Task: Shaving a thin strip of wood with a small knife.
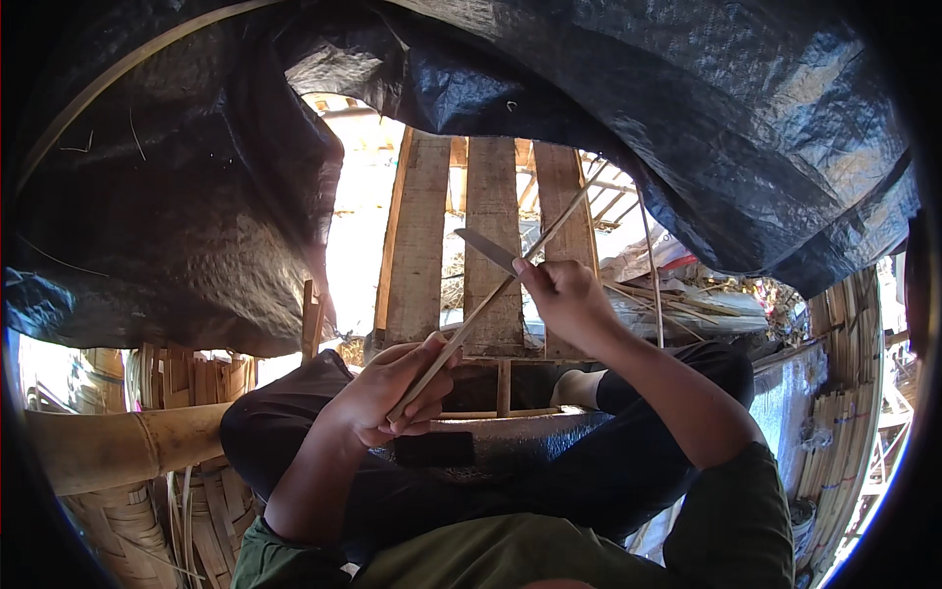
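My left hand [381, 395]: grip closed around the lower part of a thin wooden strip [481, 311], thumb on top, fingers curled under, butt end poking out below the palm. My right hand [571, 302]: grip closed on a knife [489, 250], handle hidden in the fist, thumb at the blade's base, right by the strip. Can't tell if the cutting edge touches the wood.

Strip is in front of me, above my lap, long axis diagonal: near end lower left, far end upper right, over 3 wooden planks [493, 201]. Knife tip points up and left, blade crosswise to the strip.

Small dark round item [803, 512], lower right, maybe a container; contents too small to tell. Bundled strips [834, 447] right, thick bamboo pole [137, 450] left, dark tarp [775, 128] overhead.
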Tool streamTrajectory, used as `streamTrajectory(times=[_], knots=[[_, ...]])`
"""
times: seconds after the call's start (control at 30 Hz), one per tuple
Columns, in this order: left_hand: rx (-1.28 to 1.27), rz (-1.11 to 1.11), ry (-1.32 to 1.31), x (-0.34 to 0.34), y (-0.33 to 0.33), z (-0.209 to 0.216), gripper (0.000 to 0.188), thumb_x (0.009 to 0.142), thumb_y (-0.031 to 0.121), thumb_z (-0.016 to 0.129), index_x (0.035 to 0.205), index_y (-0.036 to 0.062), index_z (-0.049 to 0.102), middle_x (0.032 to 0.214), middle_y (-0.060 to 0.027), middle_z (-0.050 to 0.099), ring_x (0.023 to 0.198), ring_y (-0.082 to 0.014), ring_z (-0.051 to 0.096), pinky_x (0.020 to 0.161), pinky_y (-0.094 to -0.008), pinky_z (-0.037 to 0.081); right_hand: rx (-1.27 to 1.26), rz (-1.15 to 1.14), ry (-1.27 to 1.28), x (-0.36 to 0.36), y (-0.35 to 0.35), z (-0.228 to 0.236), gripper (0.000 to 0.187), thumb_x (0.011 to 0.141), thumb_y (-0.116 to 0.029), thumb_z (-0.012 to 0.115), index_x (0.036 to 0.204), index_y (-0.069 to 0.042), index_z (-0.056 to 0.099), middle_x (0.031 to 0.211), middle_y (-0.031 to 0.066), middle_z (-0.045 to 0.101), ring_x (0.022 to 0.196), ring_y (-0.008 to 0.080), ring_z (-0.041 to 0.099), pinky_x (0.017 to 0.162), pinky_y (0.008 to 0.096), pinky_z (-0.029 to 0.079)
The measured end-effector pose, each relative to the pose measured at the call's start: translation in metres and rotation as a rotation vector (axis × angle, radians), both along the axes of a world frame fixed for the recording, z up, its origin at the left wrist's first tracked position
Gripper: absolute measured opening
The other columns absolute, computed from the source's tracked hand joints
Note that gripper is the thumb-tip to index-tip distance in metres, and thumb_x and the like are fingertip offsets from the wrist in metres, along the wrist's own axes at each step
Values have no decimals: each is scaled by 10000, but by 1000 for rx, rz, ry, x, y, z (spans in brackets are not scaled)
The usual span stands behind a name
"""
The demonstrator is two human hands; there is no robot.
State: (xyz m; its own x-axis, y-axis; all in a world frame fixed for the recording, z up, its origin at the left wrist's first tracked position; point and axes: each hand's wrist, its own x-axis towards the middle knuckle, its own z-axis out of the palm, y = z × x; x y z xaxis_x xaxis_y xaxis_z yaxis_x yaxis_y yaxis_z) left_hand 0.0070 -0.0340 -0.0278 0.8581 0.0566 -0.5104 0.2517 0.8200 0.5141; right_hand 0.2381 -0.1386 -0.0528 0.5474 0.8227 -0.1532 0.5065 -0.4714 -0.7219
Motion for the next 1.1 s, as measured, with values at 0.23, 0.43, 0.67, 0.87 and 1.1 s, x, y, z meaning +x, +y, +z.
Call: streamTrajectory(times=[0.23,0.43,0.67,0.87,1.1], knots=[[86,8,66,9,0,3,409,1075,377,282,1034,45,517,454,18,385,288,-58,310,298,-186,259,-5,87,65,-7,3,6,597,1005,-500,470,594,-69,517,456,5,423,401,96,421,404,304,332],[91,41,102,10,0,5,396,1076,355,289,1022,41,525,452,18,383,287,-57,318,291,-192,269,-107,-4,147,-1,8,13,570,1002,-503,472,626,-83,555,465,-29,430,371,82,398,362,287,306],[198,12,115,7,-2,8,376,1077,331,306,1001,40,532,466,13,406,289,-59,323,285,-206,263,-38,18,68,-3,6,10,576,1000,-485,493,608,-67,550,455,-11,441,371,95,405,361,315,299],[299,-4,168,8,-3,6,376,1075,332,321,993,30,530,473,16,408,303,-51,325,289,-211,274,-19,-10,55,-11,1,10,588,986,-506,513,618,-49,556,470,1,455,408,98,440,401,318,326],[307,-16,191,8,-5,8,370,1071,347,338,992,39,528,491,14,405,323,-51,315,294,-210,275,-60,39,24,-10,2,2,577,1000,-502,484,646,-54,569,480,-8,457,431,93,467,433,309,374]])
